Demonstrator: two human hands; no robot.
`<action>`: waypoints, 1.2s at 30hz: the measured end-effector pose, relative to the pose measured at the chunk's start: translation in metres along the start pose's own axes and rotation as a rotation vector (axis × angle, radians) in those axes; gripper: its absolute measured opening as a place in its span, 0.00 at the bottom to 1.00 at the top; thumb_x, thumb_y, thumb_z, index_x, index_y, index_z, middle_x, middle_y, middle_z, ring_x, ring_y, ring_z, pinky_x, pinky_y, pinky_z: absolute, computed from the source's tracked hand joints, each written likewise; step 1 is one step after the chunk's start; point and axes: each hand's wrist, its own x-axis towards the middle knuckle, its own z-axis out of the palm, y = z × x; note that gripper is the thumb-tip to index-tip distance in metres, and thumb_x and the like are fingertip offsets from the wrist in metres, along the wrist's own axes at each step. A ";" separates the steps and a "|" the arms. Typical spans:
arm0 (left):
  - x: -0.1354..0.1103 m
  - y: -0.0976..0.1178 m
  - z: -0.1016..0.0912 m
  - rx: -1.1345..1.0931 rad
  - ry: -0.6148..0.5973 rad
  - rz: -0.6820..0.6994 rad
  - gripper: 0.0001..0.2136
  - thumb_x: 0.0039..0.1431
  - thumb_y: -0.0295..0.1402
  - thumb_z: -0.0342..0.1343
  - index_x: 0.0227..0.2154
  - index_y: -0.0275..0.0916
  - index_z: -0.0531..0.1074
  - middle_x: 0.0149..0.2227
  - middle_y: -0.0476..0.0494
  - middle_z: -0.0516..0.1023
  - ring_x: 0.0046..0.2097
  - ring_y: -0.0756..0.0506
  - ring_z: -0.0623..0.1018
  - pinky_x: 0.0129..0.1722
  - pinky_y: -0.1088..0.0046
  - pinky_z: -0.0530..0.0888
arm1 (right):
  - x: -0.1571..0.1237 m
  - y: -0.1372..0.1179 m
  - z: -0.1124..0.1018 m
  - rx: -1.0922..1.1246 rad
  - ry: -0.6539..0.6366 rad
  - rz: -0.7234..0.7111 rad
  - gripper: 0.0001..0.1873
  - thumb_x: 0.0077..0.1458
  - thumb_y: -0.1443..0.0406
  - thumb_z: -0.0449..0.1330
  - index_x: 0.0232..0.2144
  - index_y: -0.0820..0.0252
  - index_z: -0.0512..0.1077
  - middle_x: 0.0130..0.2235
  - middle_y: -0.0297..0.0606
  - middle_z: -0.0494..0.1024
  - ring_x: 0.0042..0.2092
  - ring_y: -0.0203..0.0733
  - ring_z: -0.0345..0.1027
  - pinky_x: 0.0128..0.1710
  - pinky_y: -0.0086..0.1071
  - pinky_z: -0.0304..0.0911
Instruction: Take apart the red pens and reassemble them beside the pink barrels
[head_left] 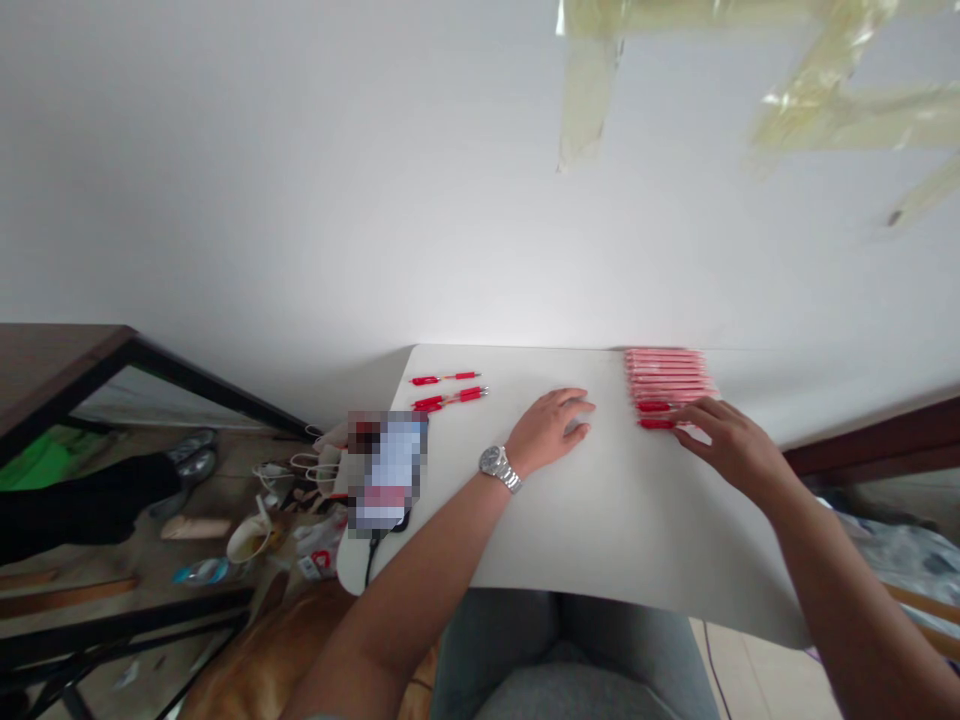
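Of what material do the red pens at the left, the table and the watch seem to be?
Red pens: probably plastic, with bright red, smooth-looking parts. Table: white and smooth with a low sheen, perhaps laminate or painted board; the surface alone does not settle it. Watch: likely metal, since its silver-coloured link band looks shiny.

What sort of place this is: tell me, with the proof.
Likely a home room used as a workspace: red plastic pens lie on a round-cornered white table, and a white, tub-like container sits amid floor clutter.
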 end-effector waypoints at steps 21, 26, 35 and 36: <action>0.000 0.000 -0.037 -0.116 0.153 -0.072 0.10 0.70 0.33 0.54 0.49 0.43 0.77 0.55 0.42 0.78 0.58 0.44 0.77 0.64 0.60 0.72 | 0.001 -0.010 0.002 0.042 0.055 0.005 0.09 0.67 0.58 0.59 0.45 0.51 0.77 0.44 0.42 0.80 0.45 0.52 0.76 0.45 0.45 0.71; -0.006 -0.007 -0.075 -0.015 0.235 -0.123 0.10 0.71 0.32 0.52 0.48 0.43 0.77 0.51 0.42 0.79 0.55 0.44 0.78 0.62 0.59 0.73 | 0.018 -0.033 0.007 0.194 0.038 0.034 0.10 0.68 0.57 0.58 0.45 0.51 0.77 0.43 0.41 0.81 0.43 0.48 0.77 0.40 0.41 0.72; -0.050 -0.045 -0.144 0.210 0.255 -0.345 0.08 0.68 0.33 0.55 0.42 0.43 0.79 0.45 0.43 0.79 0.49 0.43 0.78 0.55 0.62 0.76 | 0.070 -0.084 0.030 0.496 0.005 0.101 0.14 0.68 0.52 0.57 0.44 0.52 0.77 0.38 0.40 0.81 0.36 0.44 0.75 0.35 0.39 0.73; -0.057 -0.049 -0.150 0.238 0.237 -0.364 0.08 0.68 0.33 0.55 0.42 0.43 0.79 0.45 0.43 0.79 0.48 0.43 0.78 0.54 0.62 0.76 | 0.075 -0.089 0.035 0.549 0.000 0.110 0.15 0.68 0.51 0.57 0.44 0.53 0.77 0.38 0.40 0.81 0.37 0.45 0.76 0.36 0.39 0.73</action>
